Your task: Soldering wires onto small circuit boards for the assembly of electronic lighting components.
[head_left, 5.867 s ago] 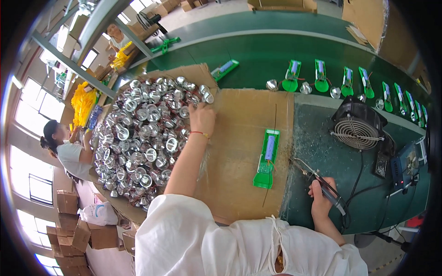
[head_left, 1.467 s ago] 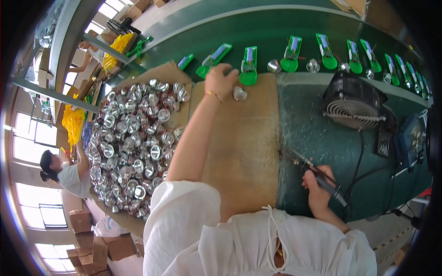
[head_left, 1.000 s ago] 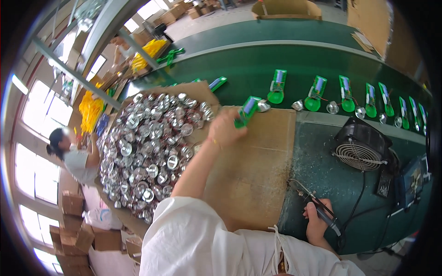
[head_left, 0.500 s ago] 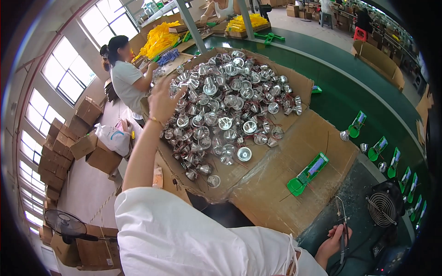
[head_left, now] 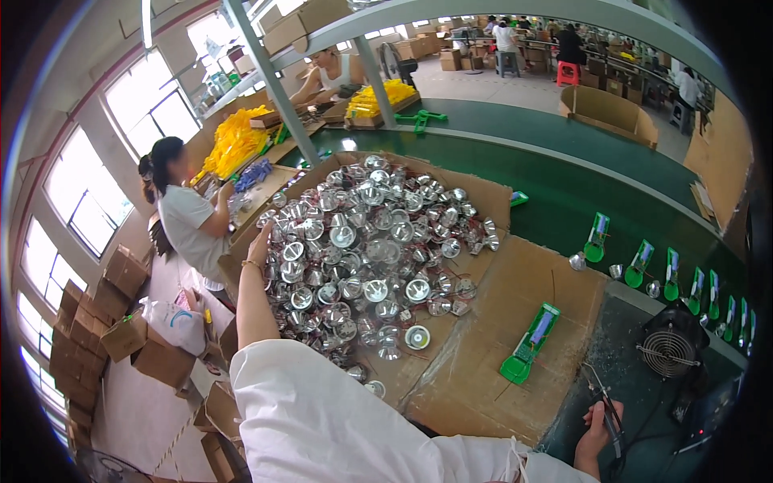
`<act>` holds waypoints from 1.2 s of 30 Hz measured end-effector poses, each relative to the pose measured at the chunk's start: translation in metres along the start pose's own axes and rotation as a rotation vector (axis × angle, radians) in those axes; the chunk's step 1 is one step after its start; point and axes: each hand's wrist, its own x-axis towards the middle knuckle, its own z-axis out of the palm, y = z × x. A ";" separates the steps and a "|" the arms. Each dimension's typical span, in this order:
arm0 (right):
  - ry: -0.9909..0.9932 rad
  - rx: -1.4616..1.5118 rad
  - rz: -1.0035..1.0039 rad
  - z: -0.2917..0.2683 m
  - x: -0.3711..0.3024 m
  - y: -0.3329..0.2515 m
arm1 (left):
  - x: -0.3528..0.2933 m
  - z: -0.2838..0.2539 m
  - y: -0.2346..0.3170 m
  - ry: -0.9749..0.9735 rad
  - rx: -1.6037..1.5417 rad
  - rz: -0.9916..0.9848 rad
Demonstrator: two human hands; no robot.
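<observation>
A large heap of shiny silver reflector cups (head_left: 375,290) with thin red and dark wires fills an opened cardboard box (head_left: 483,338). At the heap's left edge my left hand (head_left: 258,246) reaches in among the cups, its fingers partly hidden by them. Low on the right, my right hand (head_left: 594,431) is closed round a soldering iron (head_left: 605,400) with a thin bent metal tip pointing up and left. Between the two hands, a green plastic lamp housing (head_left: 530,346) lies on the flat cardboard flap, with loose wires sticking out at both ends.
A row of green housings (head_left: 639,264) with silver cups beside them stands along the green conveyor (head_left: 555,209). A black fan with a round grille (head_left: 667,354) sits right of the iron. A co-worker (head_left: 189,209) works at far left, near yellow parts (head_left: 233,145). A metal post (head_left: 274,88) rises behind.
My left hand has dropped from above the heap's far left down to its left edge. The view has tilted up. My right hand still holds the soldering iron.
</observation>
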 end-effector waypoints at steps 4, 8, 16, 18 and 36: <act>-0.033 0.049 0.019 0.006 -0.001 -0.003 | 0.033 0.024 -0.014 -0.269 -0.297 -0.024; -0.037 0.100 0.010 0.003 -0.001 -0.001 | 0.006 0.062 0.018 -0.358 -0.258 0.089; -0.043 0.213 0.013 -0.001 -0.002 -0.001 | -0.041 0.101 0.050 -0.394 -0.257 0.255; -0.040 0.233 0.019 -0.001 0.000 -0.002 | -0.056 0.118 0.058 -0.423 -0.214 0.472; -0.125 0.322 0.120 -0.002 -0.002 -0.003 | -0.096 0.107 0.066 -0.238 0.648 0.871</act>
